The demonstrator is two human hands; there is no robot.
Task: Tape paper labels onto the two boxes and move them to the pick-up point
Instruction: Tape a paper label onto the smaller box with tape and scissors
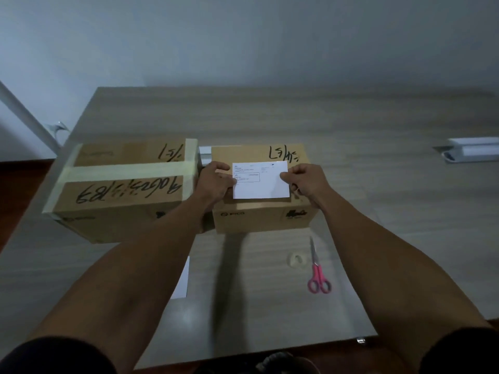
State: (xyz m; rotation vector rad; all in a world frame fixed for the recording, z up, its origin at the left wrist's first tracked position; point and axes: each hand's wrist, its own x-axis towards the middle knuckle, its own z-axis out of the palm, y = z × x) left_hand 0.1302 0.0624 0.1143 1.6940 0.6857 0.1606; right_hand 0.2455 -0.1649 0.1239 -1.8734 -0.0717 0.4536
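Two hands on one sheet: the left hand (216, 179) pinches the left edge of the paper label (260, 180), fingers curled over it, and the right hand (302, 179) pinches the right edge the same way, so the white sheet is stretched flat between them on top of the right box (266, 217). Whether the paper actually lies on the cardboard or sits just above it, hard to say from up here. Print shows on the label's left half, too small to read. Just beyond the grip, black marker scrawl runs along the far edge of that box top. Left of the left hand, right beside it, sits the left box (118, 195), banded with pale tape (129, 170) and covered in more marker writing; the two cartons stand side by side with a narrow gap. Nearer the person than the grip, on the wooden table (378, 184), a pair of pink-handled scissors (318, 268) lies below the right wrist, with a small roll of clear tape (297, 259) just to its left. Under the left forearm, a second white sheet (182, 279) peeks out, partly hidden. Far off right of the grip, a white object (471, 149) rests at the table's edge, unclear what.
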